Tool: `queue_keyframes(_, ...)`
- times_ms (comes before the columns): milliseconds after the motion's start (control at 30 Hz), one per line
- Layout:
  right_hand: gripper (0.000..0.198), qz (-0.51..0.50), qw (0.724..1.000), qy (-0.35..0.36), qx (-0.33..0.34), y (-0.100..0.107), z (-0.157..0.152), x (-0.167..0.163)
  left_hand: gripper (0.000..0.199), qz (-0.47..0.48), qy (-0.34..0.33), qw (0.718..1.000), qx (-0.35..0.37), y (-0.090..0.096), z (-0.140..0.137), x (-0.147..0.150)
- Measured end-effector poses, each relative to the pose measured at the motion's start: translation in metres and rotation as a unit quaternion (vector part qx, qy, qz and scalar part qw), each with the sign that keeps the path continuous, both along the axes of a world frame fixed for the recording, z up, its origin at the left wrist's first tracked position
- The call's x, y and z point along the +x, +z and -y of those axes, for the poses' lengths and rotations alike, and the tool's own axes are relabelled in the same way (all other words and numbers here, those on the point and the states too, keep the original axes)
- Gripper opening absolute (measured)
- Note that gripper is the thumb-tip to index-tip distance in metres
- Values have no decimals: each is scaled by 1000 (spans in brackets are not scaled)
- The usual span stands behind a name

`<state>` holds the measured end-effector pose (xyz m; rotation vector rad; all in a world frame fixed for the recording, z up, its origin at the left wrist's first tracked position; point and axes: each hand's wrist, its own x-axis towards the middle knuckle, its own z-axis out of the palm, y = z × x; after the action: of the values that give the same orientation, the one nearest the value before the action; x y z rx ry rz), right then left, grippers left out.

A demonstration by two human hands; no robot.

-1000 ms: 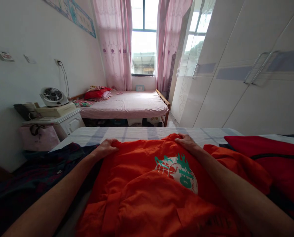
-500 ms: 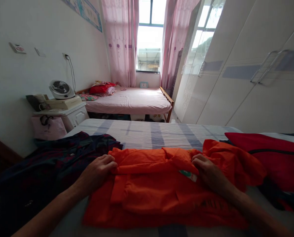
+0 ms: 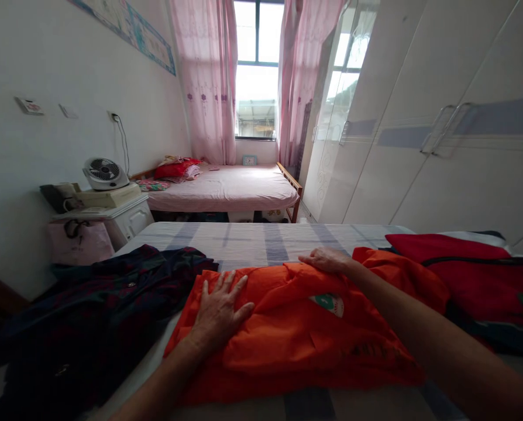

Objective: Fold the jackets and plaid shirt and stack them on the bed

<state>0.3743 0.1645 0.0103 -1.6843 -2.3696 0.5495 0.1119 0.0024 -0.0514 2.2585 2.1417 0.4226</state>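
Note:
An orange work shirt (image 3: 279, 345) with a green and white badge lies folded over on the striped bed in front of me. My left hand (image 3: 220, 307) rests flat on its left part, fingers spread. Along the far edge of the shirt, my right hand (image 3: 325, 259) is bent with its fingers close together on the cloth; the fingertips are partly hidden. One orange part (image 3: 402, 280) of the shirt bunches out beyond my right forearm. To the left lies a dark plaid garment (image 3: 125, 298), and to the right a red garment (image 3: 454, 275) with a black strip.
The bed's striped sheet (image 3: 226, 237) stretches beyond the shirt. Past it stands a second bed (image 3: 226, 187) with pink bedding, below a curtained window. A fan (image 3: 106, 173) sits on a box on the cabinet (image 3: 136, 222) at left. White wardrobes (image 3: 454, 187) line the right side.
My left hand has let go of the shirt's far left edge and now lies flat on it. My right hand has moved left and farther away along the top edge. The view has tilted up slightly.

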Motion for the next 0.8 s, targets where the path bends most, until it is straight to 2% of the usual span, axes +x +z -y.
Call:
queue_keyframes(100, 43, 51, 998, 22, -41, -6, 1, 2, 66, -11, 13, 1000, -24, -17, 2, 1)
queue_keyframes(233, 25, 80, 996, 36, -17, -6, 11, 5, 67, 0, 13, 999, -31, -16, 3, -2)
queue_keyframes(333, 19, 86, 994, 24, 55, -3, 25, 7, 66, 14, 16, 999, -29, -15, 2, -2)
queue_keyframes(433, 30, 26, 980, -11, 195, 0, 39, 14, 66, 22, 15, 999, -24, -17, 2, -1)
queue_keyframes(533, 35, -119, 931, -64, 339, 4, 49, 19, 66, 25, 15, 999, -24, -18, 2, -1)
queue_keyframes(600, 34, -207, 904, -84, 365, 8, 56, 16, 65, 22, 18, 999, -23, -19, 2, -1)
queue_keyframes(633, 33, -241, 898, -80, 360, 10, 60, 13, 65, 20, 19, 999, -21, -19, 2, -1)
queue_keyframes(700, 30, -286, 907, -25, 308, 16, 71, 7, 64, 15, 20, 999, -21, -18, 3, -1)
queue_keyframes(800, 29, -276, 939, 138, 155, 21, 89, 5, 63, 12, 18, 999, -28, -15, 3, 0)
